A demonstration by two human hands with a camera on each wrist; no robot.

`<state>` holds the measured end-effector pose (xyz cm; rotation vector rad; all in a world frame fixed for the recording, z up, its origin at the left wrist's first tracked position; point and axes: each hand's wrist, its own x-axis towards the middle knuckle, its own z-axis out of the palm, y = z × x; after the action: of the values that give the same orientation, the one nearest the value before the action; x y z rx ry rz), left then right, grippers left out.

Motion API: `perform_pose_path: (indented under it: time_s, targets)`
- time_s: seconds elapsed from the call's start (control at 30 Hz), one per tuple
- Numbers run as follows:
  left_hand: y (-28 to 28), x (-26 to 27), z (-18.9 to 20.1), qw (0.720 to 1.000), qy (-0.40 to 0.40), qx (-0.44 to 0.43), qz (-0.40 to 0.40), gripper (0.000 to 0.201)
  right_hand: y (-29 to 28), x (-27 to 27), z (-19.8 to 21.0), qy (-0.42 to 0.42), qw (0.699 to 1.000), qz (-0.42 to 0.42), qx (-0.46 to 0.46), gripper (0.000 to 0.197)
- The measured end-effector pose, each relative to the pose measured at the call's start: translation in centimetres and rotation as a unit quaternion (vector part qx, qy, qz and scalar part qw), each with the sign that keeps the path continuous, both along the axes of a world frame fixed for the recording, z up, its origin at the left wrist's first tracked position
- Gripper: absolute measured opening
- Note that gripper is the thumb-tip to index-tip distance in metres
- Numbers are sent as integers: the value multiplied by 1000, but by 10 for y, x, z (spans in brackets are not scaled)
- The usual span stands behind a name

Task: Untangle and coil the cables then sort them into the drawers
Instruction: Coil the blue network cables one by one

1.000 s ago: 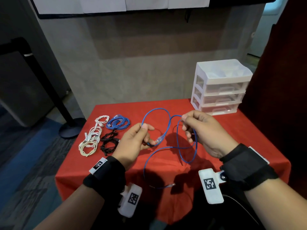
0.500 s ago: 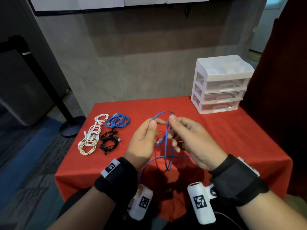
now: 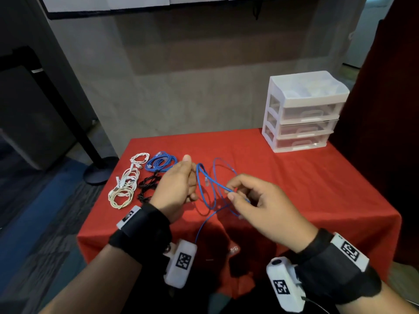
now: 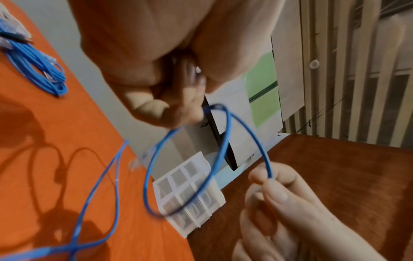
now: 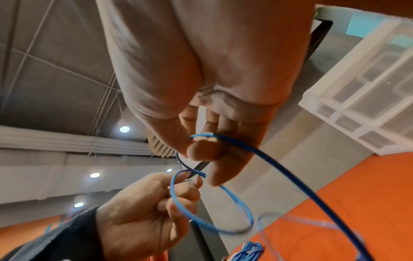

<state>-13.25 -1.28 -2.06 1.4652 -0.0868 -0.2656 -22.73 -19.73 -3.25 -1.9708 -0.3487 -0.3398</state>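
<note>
Near edge: a clear plug [image 3: 234,248] on the loose blue cable [image 3: 205,189] hangs over the front of the red tablecloth [image 3: 317,196].

Above the near half of the table both hands hold that cable up in loops, apart from each other, with cable spanning between them. Left hand [image 3: 175,189]: fingers curled, pinching the top of a loop, confirmed in the left wrist view [image 4: 156,98]. Right hand [image 3: 258,207]: thumb and forefinger pinch a strand, same in the right wrist view [image 5: 201,146]. Slack drops from the loops onto the cloth and trails toward the near edge. A second clear plug [image 3: 206,181] dangles inside the loop between the hands.

Left side of the table, going farther: coiled cream cable [image 3: 120,196], a black cable bundle [image 3: 148,185] just right of it, a white cable [image 3: 136,164] behind the cream one, and a coiled blue cable [image 3: 161,161] at the far left, beside the white one. All lie on the cloth, none in a container.

Far right corner: white drawer unit [image 3: 303,114], three clear drawers stacked, all pushed in. Fronts are see-through; no cable visible inside any. Top tray is divided into compartments; contents there are too pale to make out.
</note>
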Motion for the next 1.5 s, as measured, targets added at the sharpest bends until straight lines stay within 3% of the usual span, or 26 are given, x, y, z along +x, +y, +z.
perform_pose_path:
  time_s: [0.2,0.4,0.57,0.77,0.97,1.03,1.13,1.2,1.27,1.47,1.5]
  targets:
    - [3,-17,3,995,18,56,-82,26,-5,0,2,-20,999,10,-29,7]
    - [11,-11,-9,992,119,-10,-43,11,-2,-5,7,-25,996,29,-76,14]
    - [25,-3,-12,984,144,-108,-5,17,-12,-10,8,-10,988,64,-143,13]
    - [43,8,-11,975,158,-148,52,14,-28,-10,5,-11,976,62,-209,10]
    - [18,-14,-15,986,103,-89,-91,12,-8,3,-3,-35,972,44,-227,14]
    - [11,-16,-14,987,87,-93,-100,13,-3,9,-10,-26,971,19,-236,17]
    - [13,-5,-6,984,78,-159,1,17,-10,13,-20,-7,976,-41,-212,13]
    - [24,8,-1,964,98,-231,85,20,-19,13,-25,-3,976,-80,-202,12]
    - [34,15,-2,947,122,-271,120,21,-24,12,-27,-2,979,-102,-178,10]
    - [26,-6,-13,964,130,-231,-1,6,-18,17,-11,37,993,-90,61,8]
    - [23,-10,-12,967,124,-221,-23,11,-16,17,-6,43,990,-92,97,7]
